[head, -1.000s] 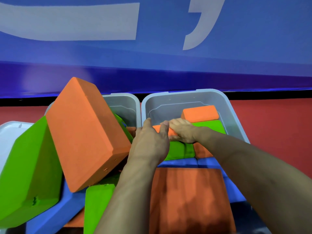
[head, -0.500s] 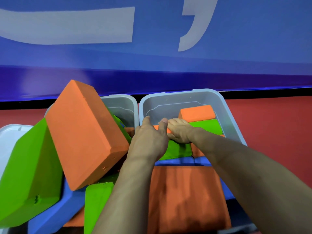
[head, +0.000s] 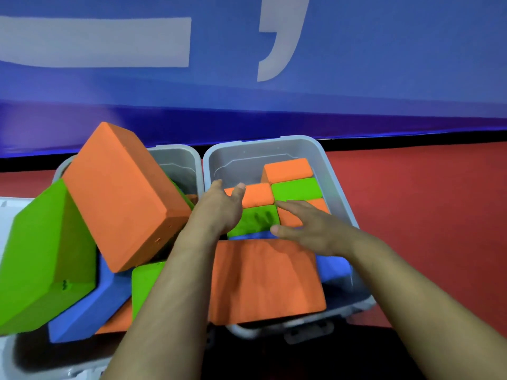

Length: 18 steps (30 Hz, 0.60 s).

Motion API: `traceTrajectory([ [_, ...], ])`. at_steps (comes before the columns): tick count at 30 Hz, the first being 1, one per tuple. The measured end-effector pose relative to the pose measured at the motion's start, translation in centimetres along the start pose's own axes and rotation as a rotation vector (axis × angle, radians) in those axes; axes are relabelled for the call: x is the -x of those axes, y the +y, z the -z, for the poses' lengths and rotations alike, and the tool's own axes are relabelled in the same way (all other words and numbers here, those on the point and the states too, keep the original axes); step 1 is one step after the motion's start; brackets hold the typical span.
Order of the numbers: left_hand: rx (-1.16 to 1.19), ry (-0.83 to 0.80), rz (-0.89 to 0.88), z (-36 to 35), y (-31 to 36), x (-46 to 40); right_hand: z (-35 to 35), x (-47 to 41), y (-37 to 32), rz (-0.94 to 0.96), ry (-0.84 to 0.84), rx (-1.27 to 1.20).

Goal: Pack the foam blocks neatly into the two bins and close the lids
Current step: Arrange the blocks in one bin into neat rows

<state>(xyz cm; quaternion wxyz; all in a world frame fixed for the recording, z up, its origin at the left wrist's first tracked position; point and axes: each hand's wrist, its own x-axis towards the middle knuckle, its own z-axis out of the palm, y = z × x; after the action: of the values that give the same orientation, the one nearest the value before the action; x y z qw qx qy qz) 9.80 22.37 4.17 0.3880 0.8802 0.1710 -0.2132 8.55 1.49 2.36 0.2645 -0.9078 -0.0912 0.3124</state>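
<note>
Two grey bins stand side by side on the floor. The right bin point(head: 340, 193) holds packed orange and green foam blocks, with a large orange block point(head: 266, 281) lying flat at its near end over blue ones. My left hand point(head: 219, 212) rests against the left end of a small orange block point(head: 258, 194) inside it, fingers straight. My right hand point(head: 307, 229) hovers flat and open over an orange block point(head: 290, 219) and a green block point(head: 255, 222). The left bin point(head: 178, 165) is heaped with a big tilted orange block point(head: 123, 193), a green block point(head: 46, 256) and a blue one point(head: 90, 305).
A blue wall with white markings rises right behind the bins. Red floor point(head: 425, 201) stretches to the right. A white lid point(head: 5, 215) shows at the far left, and a latch point(head: 310, 333) sits on the right bin's near edge.
My right hand has lifted off the small orange block and drawn back toward me and to the right, fingers spread. My left hand stays at the block's left end.
</note>
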Motion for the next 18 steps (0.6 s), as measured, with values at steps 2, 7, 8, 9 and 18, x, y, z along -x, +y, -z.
traceTrajectory([
  [2, -0.076, -0.061, 0.062, -0.4, -1.1, 0.2, -0.3, 1.4, -1.3, 0.003, -0.056, 0.055],
  [7, -0.23, -0.227, 0.272, -1.2, -3.6, 0.4, -1.8, 1.5, -4.1, 0.026, -0.179, 0.226],
  [8, -0.285, -0.273, 0.285, -1.3, -3.5, 0.8, -2.2, 1.7, -4.2, 0.035, -0.19, 0.24],
  [9, -0.332, -0.325, 0.289, -1.5, -3.4, 1.1, -2.7, 1.9, -4.2, 0.046, -0.208, 0.261],
  [18, -0.086, -0.311, 0.27, -2.8, -0.2, 2.4, -1.1, 2.4, -4.4, 0.019, -0.255, 0.133],
])
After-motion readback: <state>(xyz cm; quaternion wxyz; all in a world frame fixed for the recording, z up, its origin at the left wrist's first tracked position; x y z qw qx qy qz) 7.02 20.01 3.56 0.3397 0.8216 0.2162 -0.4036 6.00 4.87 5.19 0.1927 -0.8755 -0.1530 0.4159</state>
